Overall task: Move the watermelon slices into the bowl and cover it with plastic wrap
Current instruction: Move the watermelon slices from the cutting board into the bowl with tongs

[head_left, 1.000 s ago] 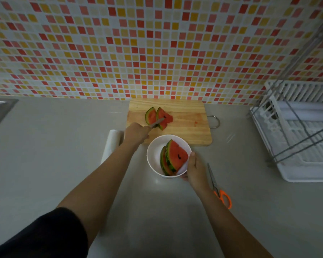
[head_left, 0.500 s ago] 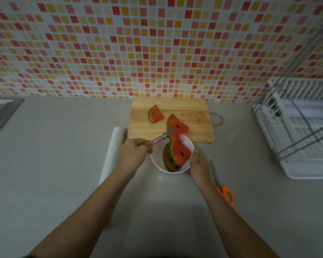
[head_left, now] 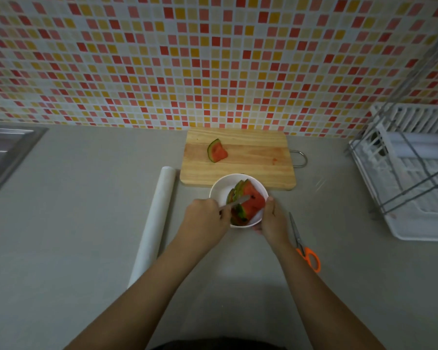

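A white bowl (head_left: 221, 189) stands on the grey counter just in front of the wooden cutting board (head_left: 250, 162). Several watermelon slices (head_left: 253, 202) stand on edge inside it. My left hand (head_left: 204, 218) grips a metal utensil (head_left: 235, 202) whose tip rests on the slices in the bowl. My right hand (head_left: 272, 218) holds the bowl's right rim. One watermelon slice (head_left: 217, 154) lies alone on the board's left part. A roll of plastic wrap (head_left: 153, 223) lies left of the bowl.
Orange-handled scissors (head_left: 304, 245) lie right of my right hand. A white dish rack (head_left: 415, 173) stands at the far right. A steel sink edge (head_left: 8, 150) is at the far left. The tiled wall runs behind the board.
My left hand lifted a slice off the board with the utensil and brought it down into the bowl. One slice is left on the board. My right hand stayed on the bowl.
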